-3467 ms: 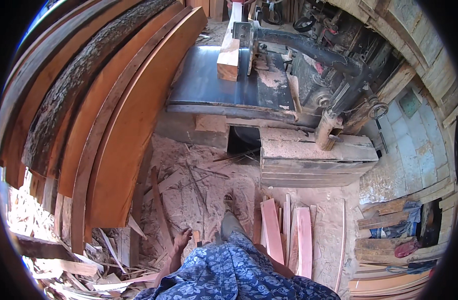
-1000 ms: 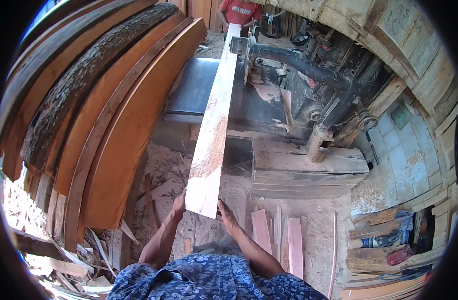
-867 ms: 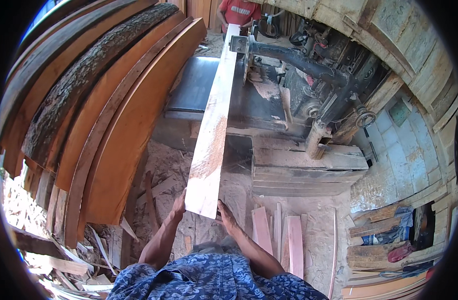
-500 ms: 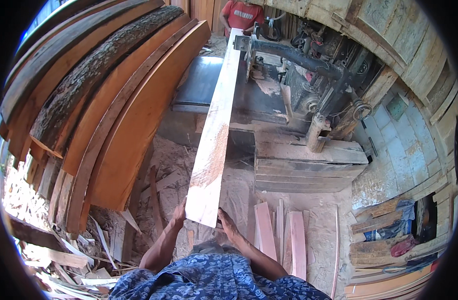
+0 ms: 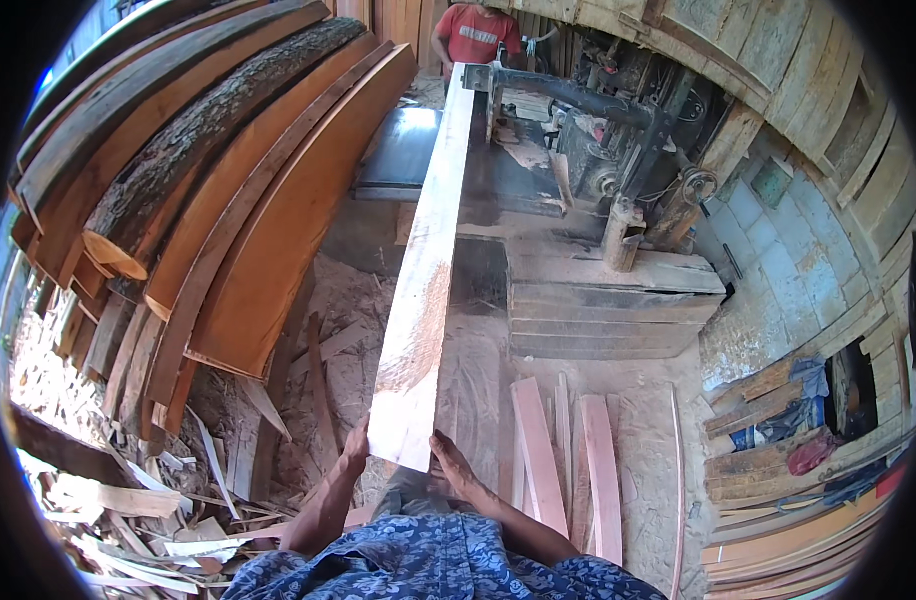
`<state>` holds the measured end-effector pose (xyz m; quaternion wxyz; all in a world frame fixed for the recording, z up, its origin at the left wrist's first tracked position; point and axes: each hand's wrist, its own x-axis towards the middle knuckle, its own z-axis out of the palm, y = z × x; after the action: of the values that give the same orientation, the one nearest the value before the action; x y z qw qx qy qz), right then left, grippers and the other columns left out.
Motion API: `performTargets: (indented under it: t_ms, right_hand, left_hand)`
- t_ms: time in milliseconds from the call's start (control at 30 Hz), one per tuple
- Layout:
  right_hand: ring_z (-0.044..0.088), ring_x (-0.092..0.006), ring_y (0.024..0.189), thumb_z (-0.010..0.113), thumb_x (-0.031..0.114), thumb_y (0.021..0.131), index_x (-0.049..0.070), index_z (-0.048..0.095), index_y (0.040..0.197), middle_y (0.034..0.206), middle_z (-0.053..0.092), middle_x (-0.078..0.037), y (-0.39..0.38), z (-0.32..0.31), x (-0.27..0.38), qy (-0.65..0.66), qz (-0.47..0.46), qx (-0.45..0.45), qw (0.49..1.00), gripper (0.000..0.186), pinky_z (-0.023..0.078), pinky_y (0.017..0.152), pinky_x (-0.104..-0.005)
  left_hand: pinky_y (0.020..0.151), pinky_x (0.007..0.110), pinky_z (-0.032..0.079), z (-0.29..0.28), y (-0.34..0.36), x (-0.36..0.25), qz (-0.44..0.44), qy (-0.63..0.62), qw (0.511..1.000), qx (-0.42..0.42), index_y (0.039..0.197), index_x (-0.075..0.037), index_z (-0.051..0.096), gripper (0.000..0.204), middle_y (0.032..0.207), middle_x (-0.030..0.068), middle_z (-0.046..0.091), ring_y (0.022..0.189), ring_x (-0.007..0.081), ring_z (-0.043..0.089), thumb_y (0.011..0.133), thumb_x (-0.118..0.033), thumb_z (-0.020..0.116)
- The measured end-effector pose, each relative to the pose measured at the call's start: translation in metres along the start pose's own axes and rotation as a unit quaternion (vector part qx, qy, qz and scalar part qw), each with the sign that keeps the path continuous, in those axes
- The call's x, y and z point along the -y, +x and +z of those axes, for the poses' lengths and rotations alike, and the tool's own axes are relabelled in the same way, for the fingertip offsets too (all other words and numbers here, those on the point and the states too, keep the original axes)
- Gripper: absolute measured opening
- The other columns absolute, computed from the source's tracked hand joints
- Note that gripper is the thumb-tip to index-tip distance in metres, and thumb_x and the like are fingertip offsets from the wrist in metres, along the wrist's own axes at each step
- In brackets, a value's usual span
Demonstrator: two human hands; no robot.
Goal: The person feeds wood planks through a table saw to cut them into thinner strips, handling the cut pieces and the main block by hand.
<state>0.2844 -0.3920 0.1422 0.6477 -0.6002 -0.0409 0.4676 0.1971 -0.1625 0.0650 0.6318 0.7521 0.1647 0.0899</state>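
Observation:
A long, pale wooden plank stretches away from me, its far end beside the metal arm of a dark machine. My left hand grips the left edge of its near end, fingers mostly under the wood. On the opposite edge, my right hand is closed round the same end, thumb up along the side. The plank passes over a dark metal table. Beyond it stands a person in a red shirt; that person's hands are hidden or too small to make out.
Thick curved slabs lean in a stack at the left, above scattered offcuts. A low timber box stands right of the plank. Reddish boards lie on the dusty floor near my right arm. More boards are piled lower right.
The plank's near end and both my hands have come slightly toward me. My view has shifted a little, so the machine and box sit higher in it. Both hands keep their grip.

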Motion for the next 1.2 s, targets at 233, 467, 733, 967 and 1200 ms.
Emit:
performTargets:
  t_ms: [233,467,733,967,1200]
  right_hand:
    - [0.04,-0.0268,0.114,0.053,0.065,0.072,0.009,0.022,0.136,0.126,0.04,-0.013,-0.061,0.02,-0.044,-0.064,-0.055,-0.016,0.996,0.091,0.04,0.089,-0.0438]
    - [0.039,-0.0252,0.117,0.051,0.062,0.076,0.004,0.023,0.134,0.129,0.037,-0.013,-0.115,0.038,-0.117,-0.017,-0.043,0.004,0.999,0.087,0.039,0.091,-0.037]
    - [0.039,-0.0277,0.117,0.046,0.069,0.074,0.01,0.027,0.134,0.129,0.036,-0.013,-0.189,0.061,-0.172,-0.012,-0.011,-0.015,1.0,0.087,0.039,0.091,-0.0424]
    - [0.04,-0.0244,0.114,0.057,0.057,0.075,0.014,0.03,0.133,0.121,0.042,-0.006,-0.251,0.088,-0.193,0.007,-0.015,-0.021,1.0,0.078,0.041,0.086,-0.0449]
    - [0.045,-0.0242,0.106,0.061,0.054,0.073,0.013,0.032,0.132,0.113,0.045,-0.005,-0.285,0.09,-0.26,-0.012,-0.038,-0.008,0.999,0.078,0.04,0.086,-0.047]
  left_hand:
    - [0.066,0.039,0.044,0.008,-0.087,-0.044,0.096,0.139,0.985,-0.019,0.127,-0.004,0.037,0.045,0.095,0.0216,0.059,0.081,0.0329,0.058,0.088,-0.026,0.032]
    - [0.072,0.038,0.043,0.013,-0.174,-0.057,-0.04,0.148,0.988,0.001,0.128,-0.007,0.036,0.049,0.097,0.0225,0.058,0.084,0.0335,0.057,0.089,-0.034,0.027]
    - [0.077,0.041,0.042,0.021,-0.26,-0.038,-0.055,0.188,0.98,-0.015,0.129,-0.007,0.035,0.046,0.105,0.0228,0.056,0.093,0.0338,0.055,0.09,-0.031,0.026]
    - [0.084,0.039,0.04,0.03,-0.335,-0.069,-0.062,0.044,0.997,-0.015,0.126,-0.006,0.039,0.045,0.108,0.0239,0.054,0.097,0.0304,0.054,0.091,-0.03,0.025]
    - [0.086,0.036,0.039,0.034,-0.403,-0.092,-0.019,0.131,0.991,0.008,0.123,-0.002,0.042,0.047,0.108,0.0222,0.054,0.097,0.0292,0.053,0.091,-0.032,0.026]
